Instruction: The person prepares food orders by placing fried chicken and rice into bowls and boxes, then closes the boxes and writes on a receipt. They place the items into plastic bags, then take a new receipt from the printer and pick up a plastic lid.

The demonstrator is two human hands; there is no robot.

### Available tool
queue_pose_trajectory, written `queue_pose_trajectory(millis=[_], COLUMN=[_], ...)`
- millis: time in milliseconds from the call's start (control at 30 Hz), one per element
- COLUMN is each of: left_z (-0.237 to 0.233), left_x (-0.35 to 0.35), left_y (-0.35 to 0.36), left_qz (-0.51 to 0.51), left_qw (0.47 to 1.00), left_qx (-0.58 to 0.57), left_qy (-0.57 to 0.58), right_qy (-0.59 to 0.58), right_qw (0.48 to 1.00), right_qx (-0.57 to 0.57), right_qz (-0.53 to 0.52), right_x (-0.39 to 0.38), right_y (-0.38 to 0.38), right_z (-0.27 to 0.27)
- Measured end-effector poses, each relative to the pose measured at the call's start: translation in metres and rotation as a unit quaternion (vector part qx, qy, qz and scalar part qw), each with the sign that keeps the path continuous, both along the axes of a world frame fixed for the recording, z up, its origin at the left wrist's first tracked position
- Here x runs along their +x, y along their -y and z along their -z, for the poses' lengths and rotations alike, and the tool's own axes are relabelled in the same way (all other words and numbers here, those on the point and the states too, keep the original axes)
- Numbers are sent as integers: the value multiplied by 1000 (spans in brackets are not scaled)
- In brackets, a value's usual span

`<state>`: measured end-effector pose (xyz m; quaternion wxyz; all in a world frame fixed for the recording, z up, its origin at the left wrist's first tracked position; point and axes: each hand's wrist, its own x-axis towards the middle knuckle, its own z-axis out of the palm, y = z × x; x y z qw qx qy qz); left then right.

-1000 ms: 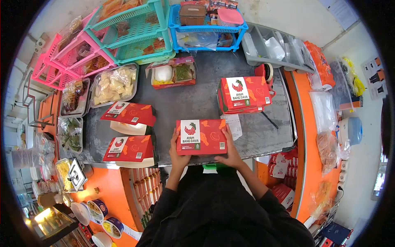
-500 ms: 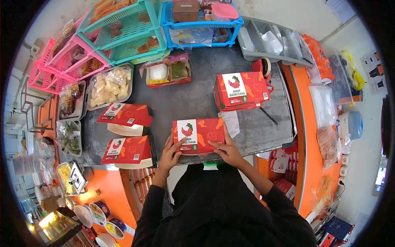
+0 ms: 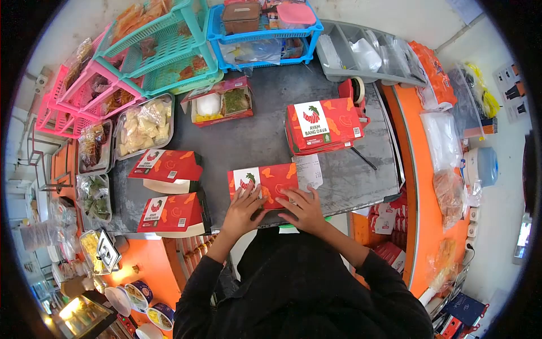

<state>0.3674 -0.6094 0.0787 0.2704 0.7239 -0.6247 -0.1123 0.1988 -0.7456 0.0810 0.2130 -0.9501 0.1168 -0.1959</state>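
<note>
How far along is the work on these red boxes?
The stack on the right looks closed, so probably done. In hand is the front box, shut-looking, with the left hand and right hand on it. Left to do, it seems: two boxes on the left, lids slanting, and the back box, open with food showing.

The box under both hands is red with orange shapes and a white panel bearing a red-and-green emblem. Beyond the grip, the open box shows red sides. Left of the grip, the tiered baskets are teal and pink; right of it, the counter edge is orange.
</note>
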Motion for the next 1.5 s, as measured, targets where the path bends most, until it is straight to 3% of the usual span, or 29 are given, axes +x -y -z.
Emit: queue_pose_trajectory(millis=[67, 167, 233, 433, 667, 733, 867, 933, 967, 1033, 1067, 1133, 1167, 1200, 1233, 1267, 1300, 1367, 1400, 1433, 1467, 1500], left_z=[0, -4, -7, -2, -4, -4, 0, -1, -1, 3, 4, 3, 3, 4, 7, 9, 8, 5, 5, 5, 6, 8], left_x=[3, 5, 6, 8, 9, 7, 6, 6, 5, 3, 3, 1, 0, -2, -4, -5, -9, -17, -22, -26, -31, -35], left_y=[1, -1, -1, -4, -4, -2, -2, -2, -2, -1, -1, -1, 0, 0, 1, 1, 2, 8, 11, 13, 15, 17], left_qz=[-5, 11, 21, 37, 41, 30, 26, 27, 21, 20, 17, 12, 3, 2, -6, -15, -18, -50, -56, -77, -98, -106], left_qw=[1000, 999, 998, 998, 998, 999, 999, 999, 999, 999, 999, 999, 999, 999, 999, 998, 998, 997, 997, 995, 993, 992], left_qx=[9, 16, 24, 27, 18, 13, 26, 31, 38, 32, 25, 25, 24, 23, 15, 9, 9, -8, -8, -9, -11, -8], left_qy=[-13, -37, -54, -52, -48, -39, 7, 4, 2, 14, 27, 31, 34, 33, 45, 58, 58, 52, 55, 63, 71, 73], right_qy=[35, 58, 38, -18, -138, -66, -65, -13, -14, -21, -20, 58, 102, 190, 247, 292, 326, 219, 222, 132, 31, 29], right_qw=[999, 995, 990, 981, 978, 987, 985, 978, 978, 968, 968, 977, 986, 981, 957, 896, 840, 869, 871, 887, 851, 853], right_qx=[-11, 6, -41, -98, -14, -127, -139, -112, -113, 18, 17, 23, 3, -40, 60, 76, 97, -119, -117, 114, 337, 340], right_qz=[3, -75, -131, -168, -155, -75, -75, -178, -175, -250, -249, -205, -132, 14, 140, 325, 423, 428, 423, 427, 402, 395], right_x=[6, 15, 17, 22, 22, 22, 9, 1, -3, -7, -11, -20, -25, -26, -23, -22, -13, -32, -30, -25, -21, -17], right_y=[0, -3, -7, -17, -27, -27, -15, 0, 6, 20, 28, 52, 75, 104, 132, 169, 197, 273, 285, 291, 296, 296], right_z=[6, 13, 14, 2, 2, -12, -8, -7, -7, -11, -15, -31, -32, -19, -38, -36, -50, 16, 24, 29, 34, 33])
